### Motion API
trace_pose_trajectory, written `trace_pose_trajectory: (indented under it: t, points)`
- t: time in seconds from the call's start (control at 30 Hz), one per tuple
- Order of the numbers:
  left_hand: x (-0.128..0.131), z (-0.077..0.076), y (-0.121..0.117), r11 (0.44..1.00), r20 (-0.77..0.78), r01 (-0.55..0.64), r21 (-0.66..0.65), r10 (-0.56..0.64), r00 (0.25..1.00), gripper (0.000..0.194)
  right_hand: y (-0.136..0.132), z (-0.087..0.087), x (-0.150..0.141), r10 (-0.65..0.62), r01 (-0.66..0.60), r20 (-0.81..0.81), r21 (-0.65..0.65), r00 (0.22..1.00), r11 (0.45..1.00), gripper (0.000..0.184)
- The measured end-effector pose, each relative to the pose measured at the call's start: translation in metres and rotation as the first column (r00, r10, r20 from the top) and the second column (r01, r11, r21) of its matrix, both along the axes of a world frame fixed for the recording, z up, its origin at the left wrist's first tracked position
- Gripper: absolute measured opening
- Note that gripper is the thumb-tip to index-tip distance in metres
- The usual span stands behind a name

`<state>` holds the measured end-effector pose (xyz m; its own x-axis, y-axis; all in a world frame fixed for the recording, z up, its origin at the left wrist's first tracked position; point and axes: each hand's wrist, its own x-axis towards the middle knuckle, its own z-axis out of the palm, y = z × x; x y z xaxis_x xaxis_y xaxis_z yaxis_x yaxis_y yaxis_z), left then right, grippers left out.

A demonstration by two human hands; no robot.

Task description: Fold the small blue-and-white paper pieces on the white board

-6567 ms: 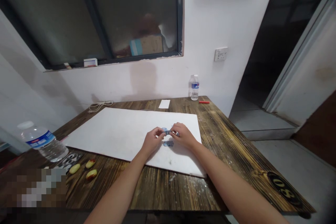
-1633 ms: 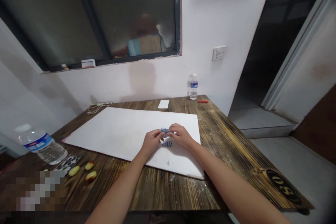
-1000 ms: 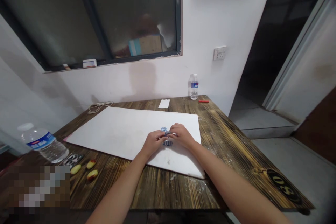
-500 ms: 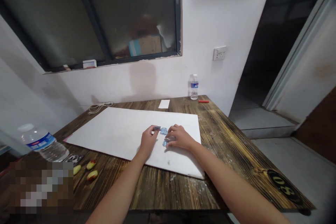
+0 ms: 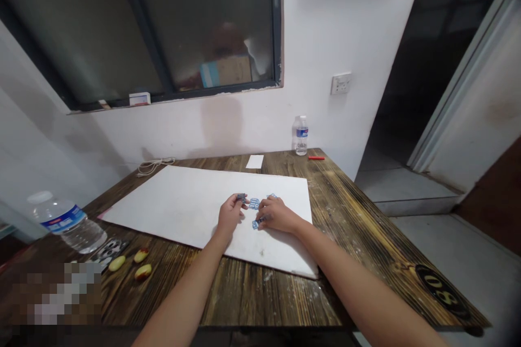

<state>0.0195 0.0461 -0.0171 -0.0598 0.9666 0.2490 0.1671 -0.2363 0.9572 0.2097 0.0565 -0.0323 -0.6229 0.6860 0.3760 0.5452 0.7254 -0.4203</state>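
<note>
Wooden table topped by white board, lower center of the frame.
Left hand pinched closed on small blue piece; right hand laid over second blue piece, grip unclear.

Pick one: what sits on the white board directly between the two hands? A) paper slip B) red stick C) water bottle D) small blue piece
D. The small blue piece lies on the white board, between the left hand and the right hand.
</note>
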Motion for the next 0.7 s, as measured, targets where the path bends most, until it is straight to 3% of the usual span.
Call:
trace_pose_trajectory:
  t: [0.33,0.5,0.6,0.7]
  points:
    - [-0.002,0.000,0.002,1.000,0.050,-0.014,0.021,0.013,0.999,0.025,-0.003,0.001,-0.003,0.019,-0.024,-0.059,-0.091,0.998,0.996,0.021]
    - [0.000,0.000,-0.002,0.998,-0.019,-0.002,-0.065,0.001,1.000,0.033,-0.002,-0.001,-0.002,0.019,-0.045,-0.194,-0.130,0.981,0.990,0.014]
    - [0.000,0.003,-0.005,0.999,-0.084,0.005,-0.052,-0.010,0.996,0.035,0.002,-0.002,0.001,-0.062,0.018,-0.322,-0.138,0.945,0.990,0.011]
    - [-0.001,0.010,-0.010,0.990,-0.233,0.095,0.106,-0.069,0.970,0.030,0.007,-0.001,0.006,-0.234,0.174,-0.457,-0.170,0.858,0.970,0.003]
